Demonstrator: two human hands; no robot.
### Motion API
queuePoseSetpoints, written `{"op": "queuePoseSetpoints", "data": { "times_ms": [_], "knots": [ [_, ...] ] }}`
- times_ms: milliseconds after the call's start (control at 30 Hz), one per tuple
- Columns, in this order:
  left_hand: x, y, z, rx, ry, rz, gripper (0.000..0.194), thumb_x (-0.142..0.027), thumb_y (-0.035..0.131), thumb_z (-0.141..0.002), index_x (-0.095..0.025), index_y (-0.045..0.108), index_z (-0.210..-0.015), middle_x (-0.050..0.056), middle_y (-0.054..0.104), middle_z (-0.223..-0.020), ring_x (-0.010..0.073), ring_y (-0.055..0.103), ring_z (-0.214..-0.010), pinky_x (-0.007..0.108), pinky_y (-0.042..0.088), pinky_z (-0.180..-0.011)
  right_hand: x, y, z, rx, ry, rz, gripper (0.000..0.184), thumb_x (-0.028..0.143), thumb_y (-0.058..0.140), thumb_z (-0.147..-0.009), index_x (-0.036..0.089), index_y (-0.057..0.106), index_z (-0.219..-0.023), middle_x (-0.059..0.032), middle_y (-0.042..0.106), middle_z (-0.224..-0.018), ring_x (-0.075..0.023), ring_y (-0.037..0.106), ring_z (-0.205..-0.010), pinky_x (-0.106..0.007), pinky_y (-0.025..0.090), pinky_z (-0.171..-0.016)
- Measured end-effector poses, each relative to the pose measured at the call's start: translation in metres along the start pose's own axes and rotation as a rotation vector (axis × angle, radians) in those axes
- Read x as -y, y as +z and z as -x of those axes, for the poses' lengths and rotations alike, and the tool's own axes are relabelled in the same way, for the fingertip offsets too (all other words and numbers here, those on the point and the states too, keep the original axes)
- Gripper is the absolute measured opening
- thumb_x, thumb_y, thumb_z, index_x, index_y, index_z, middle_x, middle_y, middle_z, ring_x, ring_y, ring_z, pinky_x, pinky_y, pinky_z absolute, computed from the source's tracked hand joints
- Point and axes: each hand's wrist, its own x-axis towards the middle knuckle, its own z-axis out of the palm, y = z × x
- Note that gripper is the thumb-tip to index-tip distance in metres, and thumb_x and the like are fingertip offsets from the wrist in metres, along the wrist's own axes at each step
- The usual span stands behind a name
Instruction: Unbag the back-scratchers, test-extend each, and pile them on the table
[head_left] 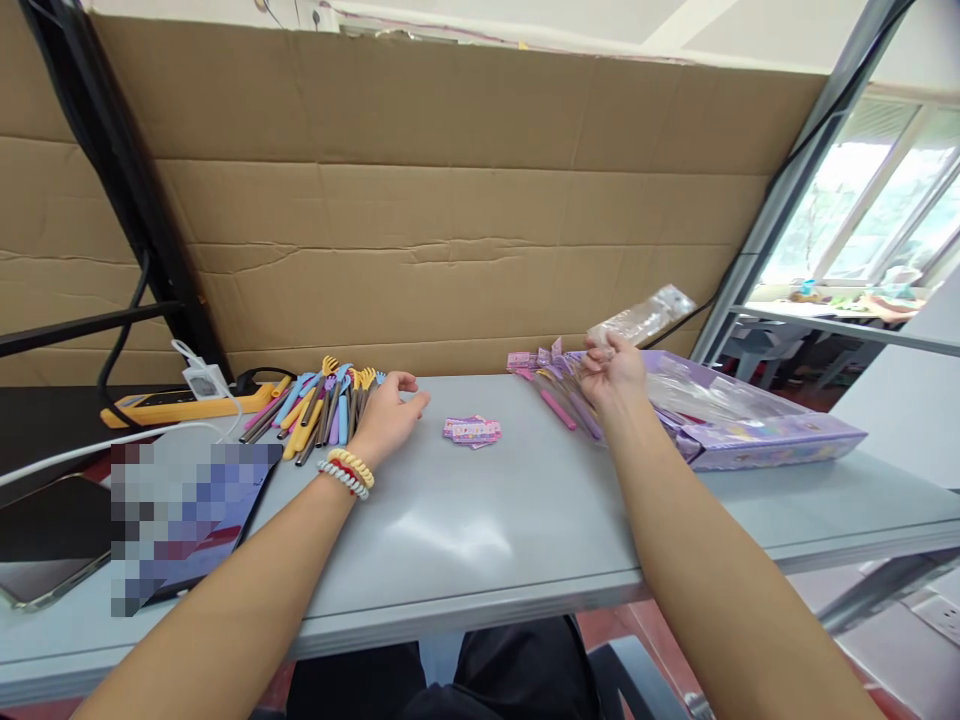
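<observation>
My right hand (616, 378) is closed on a clear plastic bag (646, 315), raised above the table's back right. Below that hand lie several slim pink and purple sticks (559, 402) with printed pink tops, partly hidden by it. My left hand (394, 408) has its fingers loosely curled and apart, with nothing seen in them. Just left of it is a heap of slender coloured sticks (319, 410) with fork-like or hand-shaped ends. A small stack of printed pink cards (472, 431) lies between my hands.
A purple box (780, 445) holding clear plastic bags stands at the right. On the left are a tablet (217, 530), a phone (52, 535), a yellow power strip (180, 405) and a white charger (208, 381) with cables. A cardboard sheet (465, 210) walls the back.
</observation>
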Motion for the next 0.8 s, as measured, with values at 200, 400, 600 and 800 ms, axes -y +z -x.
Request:
{"op": "queuePoseSetpoints", "data": {
  "times_ms": [200, 400, 600, 800],
  "knots": [
    [0.002, 0.001, 0.002, 0.072, 0.023, -0.061, 0.034, -0.038, 0.054, -0.077, -0.020, 0.048, -0.105, 0.007, 0.059, -0.114, 0.0131, 0.063, -0.069, 0.028, 0.047, -0.061, 0.010, 0.001, 0.020, -0.104, -0.144, -0.197, 0.055, 0.068, 0.028, -0.082, 0.022, 0.053, -0.100, -0.0092, 0.058, -0.102, -0.0144, 0.062, -0.073, -0.021, 0.045, -0.038],
    [0.003, 0.003, 0.003, 0.112, 0.058, -0.164, 0.037, -0.039, 0.052, -0.078, -0.019, 0.049, -0.108, 0.007, 0.059, -0.115, 0.0146, 0.061, -0.073, 0.030, 0.048, -0.068, 0.006, 0.009, 0.034, 0.026, -0.119, -0.213, 0.076, 0.074, 0.024, -0.078, 0.024, 0.037, -0.134, -0.0133, 0.044, -0.133, -0.0234, 0.060, -0.100, -0.025, 0.046, -0.042],
    [0.004, 0.003, 0.008, 0.270, 0.218, -0.455, 0.037, -0.040, 0.048, -0.079, -0.016, 0.055, -0.107, 0.010, 0.061, -0.111, 0.0203, 0.061, -0.085, 0.034, 0.047, -0.079, -0.009, 0.007, 0.026, 0.104, -0.113, -0.090, 0.077, 0.077, 0.027, -0.075, 0.023, 0.040, -0.129, -0.0137, 0.040, -0.138, -0.0231, 0.062, -0.095, -0.025, 0.045, -0.041],
    [0.009, 0.002, 0.010, 0.449, 0.252, -0.595, 0.049, -0.049, 0.048, -0.077, -0.016, 0.060, -0.112, 0.013, 0.059, -0.119, 0.0293, 0.054, -0.111, 0.039, 0.039, -0.096, -0.036, 0.003, 0.017, 0.092, -0.238, 0.803, 0.054, 0.065, 0.052, -0.073, 0.019, 0.056, -0.101, -0.0124, 0.059, -0.112, -0.0202, 0.063, -0.082, -0.027, 0.049, -0.053]
  ]
}}
